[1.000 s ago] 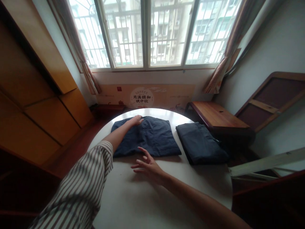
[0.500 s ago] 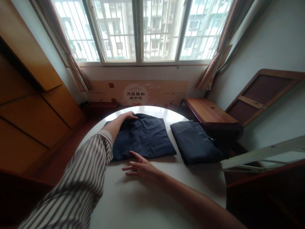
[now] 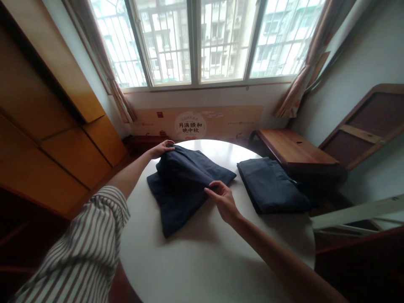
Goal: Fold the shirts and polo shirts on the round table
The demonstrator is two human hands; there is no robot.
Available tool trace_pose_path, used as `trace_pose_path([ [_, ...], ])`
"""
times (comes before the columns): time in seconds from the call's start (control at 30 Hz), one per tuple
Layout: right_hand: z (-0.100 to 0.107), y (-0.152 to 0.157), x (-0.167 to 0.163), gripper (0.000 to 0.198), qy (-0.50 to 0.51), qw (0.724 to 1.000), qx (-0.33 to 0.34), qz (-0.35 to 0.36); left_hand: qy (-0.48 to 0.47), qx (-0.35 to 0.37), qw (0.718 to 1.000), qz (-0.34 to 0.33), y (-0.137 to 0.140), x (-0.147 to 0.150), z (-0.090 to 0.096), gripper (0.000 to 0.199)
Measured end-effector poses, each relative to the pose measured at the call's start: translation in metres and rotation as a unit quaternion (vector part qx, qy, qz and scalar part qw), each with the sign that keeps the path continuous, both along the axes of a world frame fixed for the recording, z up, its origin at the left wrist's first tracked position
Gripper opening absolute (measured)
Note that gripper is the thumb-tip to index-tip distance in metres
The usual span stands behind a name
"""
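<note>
A dark navy piece of folded clothing [image 3: 189, 176] lies askew on the white round table [image 3: 176, 269], partly lifted into a ridge; its exact kind does not show. At its far left corner my left hand [image 3: 160, 149] is closed on the fabric. My right hand [image 3: 224, 201] pinches the near right edge between thumb and fingers, holding it slightly up. One corner of the cloth points toward me on the tabletop. To the right rests a second dark garment [image 3: 273, 185], folded into a flat pile and touched by neither hand.
Beyond the table stand a low wooden cabinet [image 3: 296, 145] at right and a printed cardboard panel [image 3: 214, 120] under the barred window. Yellow wooden cupboards [image 3: 67, 168] line the left side. A pale rail [image 3: 356, 212] runs close by the table's right edge.
My right hand has moved up and right from beside the cloth and now grips its edge. The clothing has turned and its middle has risen. The view has shifted left.
</note>
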State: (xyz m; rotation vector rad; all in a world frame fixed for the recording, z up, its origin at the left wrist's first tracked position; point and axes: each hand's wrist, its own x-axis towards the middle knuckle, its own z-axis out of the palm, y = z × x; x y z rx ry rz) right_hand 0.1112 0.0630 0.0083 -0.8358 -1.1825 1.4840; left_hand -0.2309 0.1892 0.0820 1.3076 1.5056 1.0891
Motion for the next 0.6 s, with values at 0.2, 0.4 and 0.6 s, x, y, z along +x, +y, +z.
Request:
trace_pose_path([
  [0.2,0.030,0.022,0.022,0.036,-0.008,0.994,0.098,-0.038,-0.093,-0.003,0.995,0.022,-0.056,-0.007,0.007,0.046],
  [0.4,0.100,0.005,0.072,0.044,-0.077,0.976,0.204,-0.027,-0.096,0.106,0.990,0.013,-0.150,0.008,0.063,0.063],
  [0.6,0.161,-0.034,0.109,0.045,-0.019,0.950,0.299,-0.086,-0.058,0.246,0.964,0.080,-0.246,0.047,0.136,0.057],
])
